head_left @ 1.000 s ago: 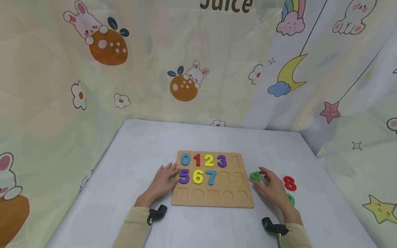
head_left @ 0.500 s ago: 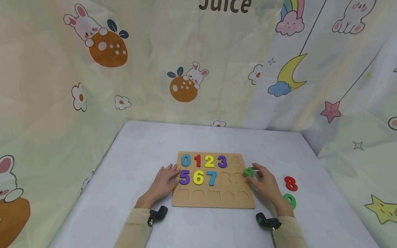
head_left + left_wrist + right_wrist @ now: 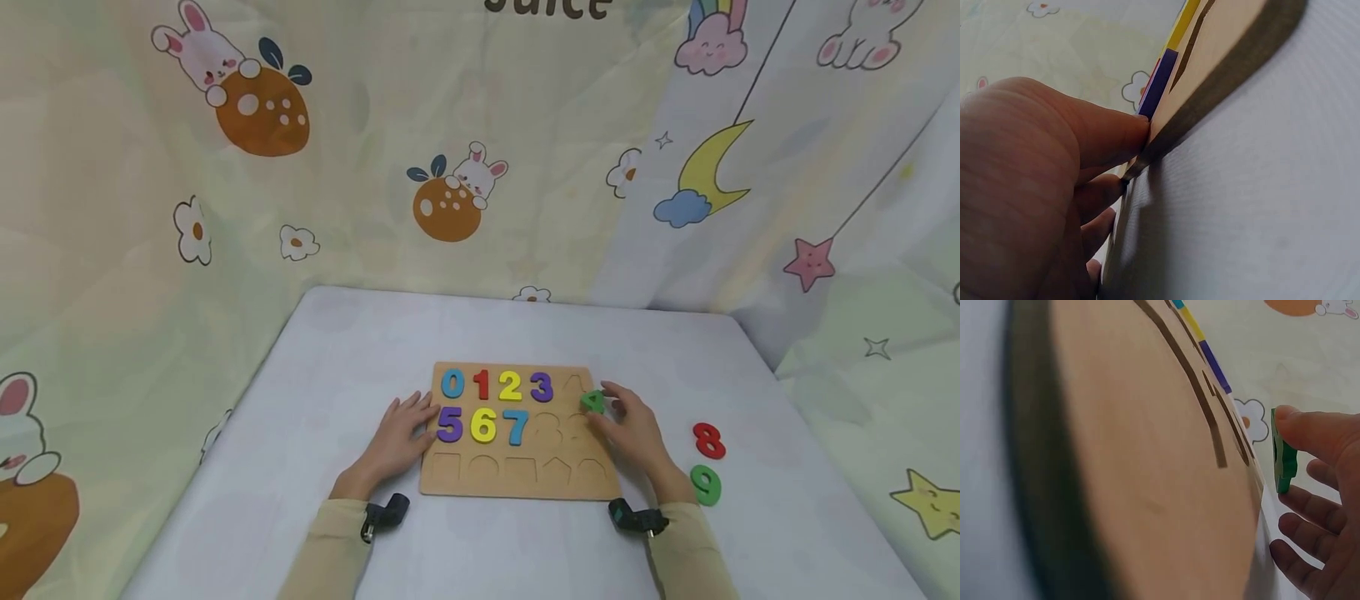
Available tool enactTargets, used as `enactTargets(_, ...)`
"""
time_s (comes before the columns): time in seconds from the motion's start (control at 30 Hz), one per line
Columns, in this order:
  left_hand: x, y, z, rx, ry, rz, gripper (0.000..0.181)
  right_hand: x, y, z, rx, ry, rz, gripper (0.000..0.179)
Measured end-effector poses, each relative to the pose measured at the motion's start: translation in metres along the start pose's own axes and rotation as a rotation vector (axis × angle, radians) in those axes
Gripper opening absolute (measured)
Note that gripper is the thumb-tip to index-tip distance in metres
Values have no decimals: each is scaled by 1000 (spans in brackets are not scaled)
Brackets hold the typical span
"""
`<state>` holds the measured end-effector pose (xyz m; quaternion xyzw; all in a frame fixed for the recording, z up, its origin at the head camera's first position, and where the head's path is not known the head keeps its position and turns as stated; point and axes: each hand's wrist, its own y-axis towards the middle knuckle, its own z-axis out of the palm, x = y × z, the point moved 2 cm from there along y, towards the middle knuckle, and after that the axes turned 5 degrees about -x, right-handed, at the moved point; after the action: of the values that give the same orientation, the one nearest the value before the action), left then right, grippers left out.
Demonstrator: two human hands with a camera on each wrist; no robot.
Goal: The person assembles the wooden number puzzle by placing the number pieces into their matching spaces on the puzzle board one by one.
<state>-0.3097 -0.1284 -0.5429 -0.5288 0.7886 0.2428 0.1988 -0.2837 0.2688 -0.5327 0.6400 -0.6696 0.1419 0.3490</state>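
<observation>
My right hand point(image 3: 636, 429) pinches a green number 4 piece point(image 3: 592, 402) between thumb and fingers. The 4 is held over the right part of a wooden number puzzle board point(image 3: 517, 490), by the recess at the end of the top row. In the right wrist view the green piece point(image 3: 1286, 464) stands on edge, with the thumb on one side and fingertips below. My left hand point(image 3: 396, 435) rests at the board's left edge beside the purple 5 point(image 3: 452, 427). The left wrist view has its thumb touching the board's side point(image 3: 1210, 87), the other fingers extended along it.
The blue 0 point(image 3: 446, 384), red 1 point(image 3: 482, 385), yellow 2 point(image 3: 511, 386), purple 3 point(image 3: 539, 392), yellow 6 point(image 3: 477, 427) and blue 7 point(image 3: 517, 425) sit in the board. A red 8 point(image 3: 708, 441) and green 9 point(image 3: 705, 485) lie on the white table point(image 3: 360, 333) at right.
My right hand has carried the green 4 leftward and slightly away, from beside the board to over its right part. The 9 has come into full view. My left hand stays put.
</observation>
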Motion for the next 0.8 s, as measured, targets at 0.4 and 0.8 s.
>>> enactTargets(0.4, 1, 1, 1, 16, -1, -10, 50, 5, 13, 9, 10, 17, -17, 65)
enactTargets(0.8, -1, 2, 1, 10, -5, -10, 49, 11, 18, 3, 65, -25, -27, 65)
